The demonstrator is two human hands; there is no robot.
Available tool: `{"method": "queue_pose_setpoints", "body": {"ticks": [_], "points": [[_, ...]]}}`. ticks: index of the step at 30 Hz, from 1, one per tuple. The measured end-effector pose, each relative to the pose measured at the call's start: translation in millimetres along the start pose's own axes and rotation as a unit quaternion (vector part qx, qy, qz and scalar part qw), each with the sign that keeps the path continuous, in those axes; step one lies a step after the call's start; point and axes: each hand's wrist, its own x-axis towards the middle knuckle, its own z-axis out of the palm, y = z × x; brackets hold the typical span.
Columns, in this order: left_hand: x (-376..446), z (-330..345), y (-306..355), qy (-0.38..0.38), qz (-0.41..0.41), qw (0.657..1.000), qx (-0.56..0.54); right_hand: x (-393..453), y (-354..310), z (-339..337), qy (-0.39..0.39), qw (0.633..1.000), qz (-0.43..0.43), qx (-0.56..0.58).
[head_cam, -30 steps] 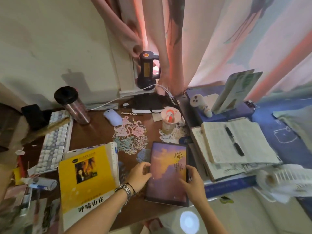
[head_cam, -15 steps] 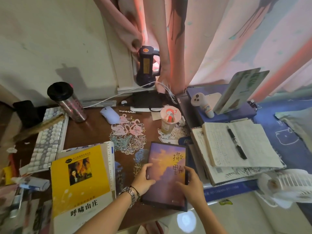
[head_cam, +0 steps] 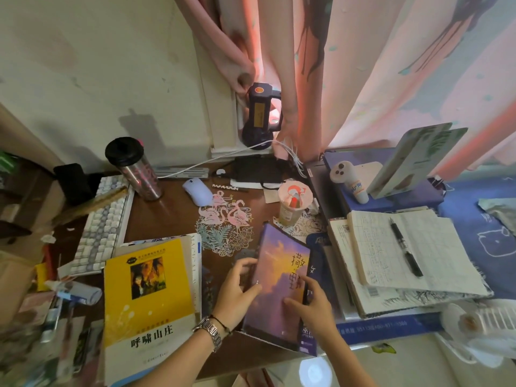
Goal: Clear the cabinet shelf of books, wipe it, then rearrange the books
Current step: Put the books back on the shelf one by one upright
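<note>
Purple book [head_cam: 279, 277] tilted up off the table [head_cam: 167, 216], left hand [head_cam: 237, 294] fingers curled round its left edge, right hand [head_cam: 312, 308] pinching its spine side, yellow book [head_cam: 145, 289] left of it, open notebook [head_cam: 405, 247] to its right, paper cup [head_cam: 293, 202] beyond it

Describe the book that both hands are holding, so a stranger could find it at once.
On the brown desk, look between the yellow book and the open notebook. The purple book there is gripped by the left hand and right hand. Only it has a purple-orange cloudy cover.
</note>
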Motion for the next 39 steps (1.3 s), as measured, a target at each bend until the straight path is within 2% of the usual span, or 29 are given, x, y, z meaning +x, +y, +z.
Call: {"method": "queue_pose_setpoints", "body": {"ticks": [4, 7, 11, 15, 18, 23, 30, 34, 39], "points": [[-3.4, 1.0, 26.1, 0.011, 0.067, 0.997, 0.037, -6.0, -5.6, 0.1, -0.079, 0.994, -0.003, 0.078], [-7.9, 4.4, 39.2, 0.008, 0.104, 0.991, 0.088, -11.1, -6.1, -2.5, -0.113, 0.989, -0.013, 0.092], [-15.8, 11.2, 49.4, 0.01, 0.111, 0.991, 0.07, -16.7, -17.6, -6.2, -0.09, 0.988, -0.037, 0.123], [-21.6, 15.6, 51.4, -0.026, 0.072, 0.997, 0.012, -24.7, -44.4, -14.6, -0.075, 0.971, -0.076, 0.213], [-23.3, 14.5, 50.3, -0.058, 0.039, 0.997, -0.041, -26.9, -56.5, -16.2, -0.055, 0.967, -0.101, 0.227], [-20.5, 9.6, 42.6, -0.104, 0.001, 0.993, -0.064, -27.0, -68.3, -10.4, 0.022, 0.982, -0.14, 0.121], [-20.9, 5.3, 30.3, -0.13, -0.071, 0.984, -0.104, -31.6, -86.2, 0.5, 0.104, 0.987, -0.125, -0.019], [-20.8, 5.0, 26.8, -0.138, -0.079, 0.98, -0.118, -33.2, -91.6, 4.8, 0.11, 0.984, -0.099, -0.096], [-19.6, 4.1, 19.6, -0.14, -0.077, 0.98, -0.12, -36.3, -96.3, 3.2, 0.1, 0.985, -0.098, -0.103]]}}
